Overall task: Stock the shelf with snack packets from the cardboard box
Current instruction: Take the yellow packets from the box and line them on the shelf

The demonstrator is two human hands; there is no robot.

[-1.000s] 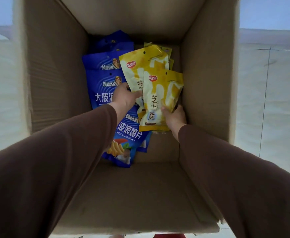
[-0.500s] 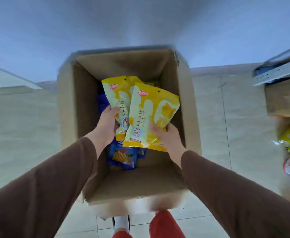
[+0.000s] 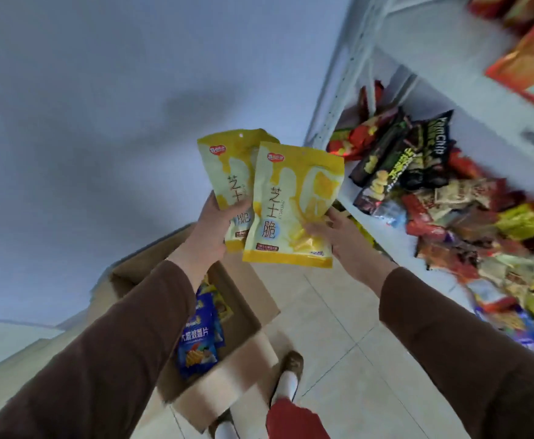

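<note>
- Both packets have come up out of the box (image 3: 253,308) since the earlier frame; half a second ago I held them over its opening, now they sit at frame centre, raised, with the shelf (image 3: 370,198) swung into view at right.
- Head view: my left hand (image 3: 210,231) grips the rear packet (image 3: 227,166) by its lower half, thumb curled over the front face.
- My right hand (image 3: 338,236) pinches the front packet (image 3: 294,201) at its lower right corner, fingers behind, thumb on the face.
- Both packets stand upright, long axes running up the frame, the front one overlapping the rear.
- The shelf's heap of snacks (image 3: 433,191) lies right of both grips, so my right hand is nearer; I judge the front packet goes in first, carried rightward.
- Blue packets (image 3: 200,340) remain in the box at lower centre.
</note>
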